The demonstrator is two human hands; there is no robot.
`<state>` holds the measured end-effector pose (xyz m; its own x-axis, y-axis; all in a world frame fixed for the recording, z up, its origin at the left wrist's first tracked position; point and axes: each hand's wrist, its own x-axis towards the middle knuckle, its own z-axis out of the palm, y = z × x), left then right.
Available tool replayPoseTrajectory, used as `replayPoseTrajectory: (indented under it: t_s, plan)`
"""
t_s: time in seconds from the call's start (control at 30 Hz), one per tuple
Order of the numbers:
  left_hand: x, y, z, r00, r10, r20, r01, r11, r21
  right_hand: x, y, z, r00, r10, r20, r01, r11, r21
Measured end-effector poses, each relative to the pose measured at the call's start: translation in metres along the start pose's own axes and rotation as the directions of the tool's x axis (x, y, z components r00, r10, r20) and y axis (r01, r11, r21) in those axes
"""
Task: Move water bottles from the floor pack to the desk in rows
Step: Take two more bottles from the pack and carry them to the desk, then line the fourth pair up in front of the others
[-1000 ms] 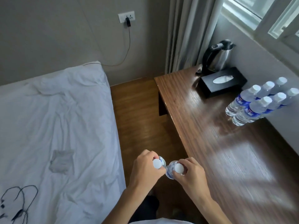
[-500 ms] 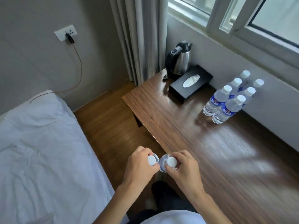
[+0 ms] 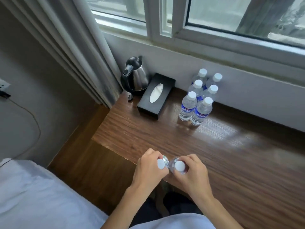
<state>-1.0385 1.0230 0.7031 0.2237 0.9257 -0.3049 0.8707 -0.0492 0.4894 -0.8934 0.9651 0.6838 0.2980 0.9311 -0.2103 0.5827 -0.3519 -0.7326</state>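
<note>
My left hand [image 3: 148, 171] grips a clear water bottle with a white cap [image 3: 160, 164]. My right hand [image 3: 191, 174] grips a second such bottle [image 3: 179, 166] right beside it. Both bottles are upright, seen from above, at the near edge of the wooden desk [image 3: 231, 162]. Several bottles with blue labels [image 3: 198, 100] stand in two rows on the desk by the wall under the window. The floor pack is out of view.
A black tissue box [image 3: 156, 94] and a steel kettle [image 3: 135, 76] stand at the desk's far left corner, next to a curtain [image 3: 74, 38]. A bed with a white sheet [image 3: 33, 195] lies at left, across a strip of wooden floor [image 3: 92, 166].
The view has turned right toward the desk and window. Both hands, still holding their bottles, have come from over the floor to the desk's near edge.
</note>
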Motion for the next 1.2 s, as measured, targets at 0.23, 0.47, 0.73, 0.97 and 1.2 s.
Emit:
replayPoseTrajectory:
  t_s: [0.23,0.47,0.73,0.97,1.2]
  plan:
    - [0.038,0.009,0.004,0.983,0.151,0.103,-0.157,0.986,0.057,0.005,0.003,-0.004,0.982,0.140,-0.125,-0.140,0.990,0.006]
    - [0.058,0.013,0.006,0.950,0.251,0.184,-0.260,0.965,0.024,0.003,0.002,0.003,0.948,0.234,-0.216,-0.227,0.972,0.056]
    - [0.062,-0.003,0.012,0.899,0.406,0.166,-0.412,0.911,0.002,0.000,0.006,0.014,0.939,0.207,-0.274,-0.214,0.977,0.005]
    - [0.063,-0.034,0.022,0.869,0.453,0.200,-0.374,0.866,-0.332,-0.006,0.017,0.030,0.914,0.157,-0.375,-0.186,0.982,-0.043]
    - [0.070,-0.062,0.057,0.884,0.348,0.313,-0.204,0.888,-0.412,-0.025,0.047,0.054,0.871,0.296,-0.392,-0.266,0.955,0.130]
